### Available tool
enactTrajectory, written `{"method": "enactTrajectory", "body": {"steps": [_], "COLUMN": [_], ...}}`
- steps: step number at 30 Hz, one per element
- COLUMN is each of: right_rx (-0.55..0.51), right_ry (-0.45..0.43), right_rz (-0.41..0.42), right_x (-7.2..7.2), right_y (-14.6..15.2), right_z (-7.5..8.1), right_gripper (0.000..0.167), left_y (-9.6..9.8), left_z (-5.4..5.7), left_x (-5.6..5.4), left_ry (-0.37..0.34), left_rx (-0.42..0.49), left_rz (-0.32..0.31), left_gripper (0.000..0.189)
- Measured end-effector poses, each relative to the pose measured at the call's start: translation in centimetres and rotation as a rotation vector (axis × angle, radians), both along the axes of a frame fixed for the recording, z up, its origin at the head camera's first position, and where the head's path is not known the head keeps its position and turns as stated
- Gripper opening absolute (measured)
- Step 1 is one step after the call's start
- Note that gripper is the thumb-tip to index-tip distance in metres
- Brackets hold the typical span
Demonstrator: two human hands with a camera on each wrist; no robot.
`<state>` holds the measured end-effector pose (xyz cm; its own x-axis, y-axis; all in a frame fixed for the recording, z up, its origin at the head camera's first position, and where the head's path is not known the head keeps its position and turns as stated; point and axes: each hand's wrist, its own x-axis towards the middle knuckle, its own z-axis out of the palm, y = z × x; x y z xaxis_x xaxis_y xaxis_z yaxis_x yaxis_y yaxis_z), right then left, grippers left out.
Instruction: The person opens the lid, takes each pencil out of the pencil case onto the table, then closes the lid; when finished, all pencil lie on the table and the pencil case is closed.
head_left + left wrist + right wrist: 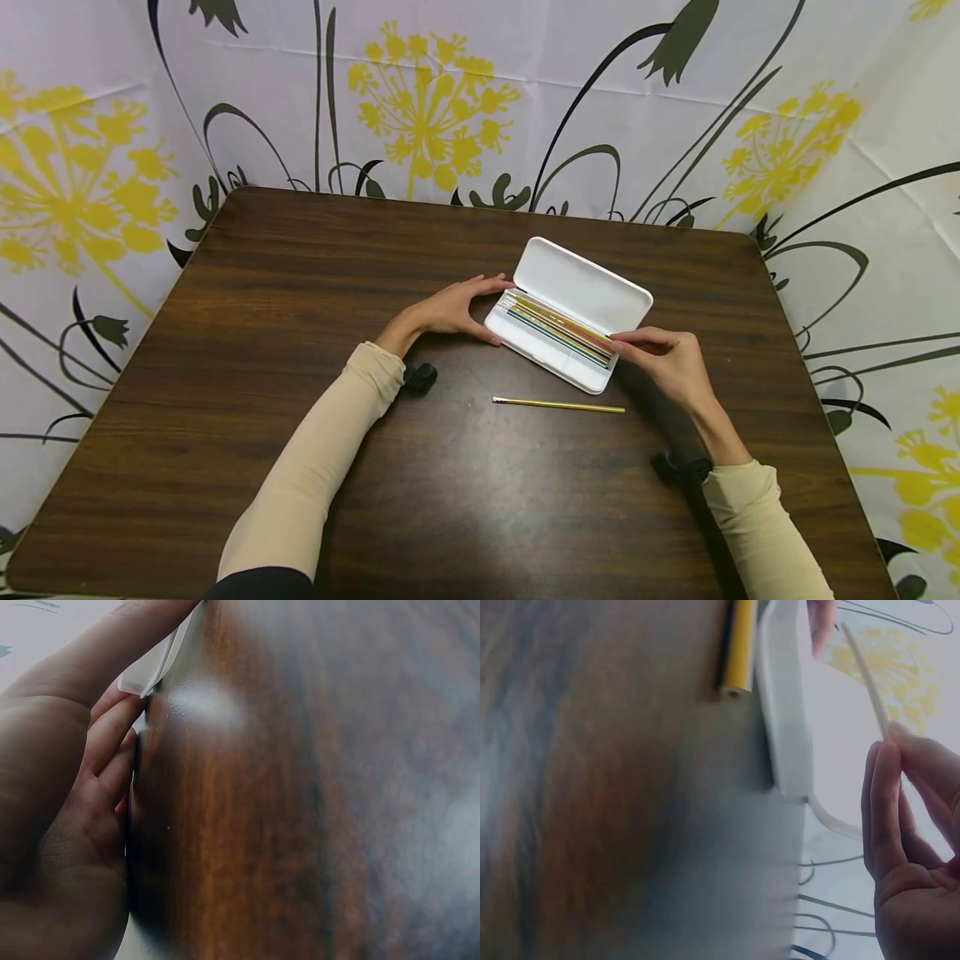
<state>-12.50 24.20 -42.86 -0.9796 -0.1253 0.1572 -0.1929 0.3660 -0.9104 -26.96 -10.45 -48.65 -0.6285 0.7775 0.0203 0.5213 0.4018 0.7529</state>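
A white pencil case lies with its lid raised at the back. Several pencils in different colours rest side by side inside. My left hand holds the case's left end, thumb at the near side and fingers at the far corner. My right hand pinches the end of a pencil between thumb and fingertips, over the case's right end. In the right wrist view this pencil slants up, away from the fingertips. A yellow pencil lies on the table in front of the case.
The brown wooden table reaches to a patterned cloth backdrop with yellow flowers behind and at both sides. A black wrist camera is strapped at the left wrist, and another wrist camera at the right.
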Motion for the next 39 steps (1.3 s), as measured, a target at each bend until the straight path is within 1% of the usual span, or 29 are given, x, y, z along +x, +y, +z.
{"method": "enactTrajectory", "body": {"steps": [6, 8, 11, 15, 18, 22, 26, 30, 37, 39], "right_rx": [-0.043, -0.029, 0.014, 0.043, 0.026, 0.0, -0.002, -0.011, -0.019, -0.015], "right_ry": [-0.025, -0.027, -0.013, 0.001, 0.016, 0.032, 0.043, 0.054, 0.056, 0.058], "right_rz": [0.017, 0.024, 0.059, 0.133, 0.188, 0.25, 0.3, 0.322, 0.324, 0.337], "right_x": [0.6, 0.8, 1.1, 1.7, 2.1, 2.7, 3.6, 4.1, 4.5, 4.7], "right_y": [0.6, 0.8, 1.2, 1.8, 2.2, 2.7, 3.1, 3.1, 2.9, 2.8], "right_z": [1.0, 1.2, 1.2, 0.8, 0.3, -0.4, -1.0, -1.2, -1.3, -1.5], "right_gripper": [0.017, 0.017, 0.017, 0.017, 0.016, 0.018, 0.02, 0.02, 0.02, 0.02], "left_y": [-0.1, -0.1, 0.0, 0.1, 0.1, 0.1, 0.2, 0.2, 0.2, 0.2], "left_z": [-0.1, -0.2, -0.2, -0.3, -0.2, 0.0, -0.1, -0.2, -0.2, -0.2], "left_x": [0.0, 0.0, -0.1, -0.2, -0.3, -0.3, -0.3, -0.2, -0.3, -0.2], "left_ry": [0.013, 0.016, 0.017, 0.019, 0.025, 0.012, -0.001, -0.006, -0.004, -0.004], "left_rx": [0.015, 0.013, 0.005, 0.003, 0.005, 0.013, 0.011, -0.002, 0.006, 0.007], "left_rz": [-0.011, -0.011, -0.014, -0.016, -0.014, -0.004, 0.003, 0.007, -0.004, -0.004], "left_gripper": [0.093, 0.093, 0.093, 0.094, 0.094, 0.093, 0.093, 0.093, 0.094, 0.094]}}
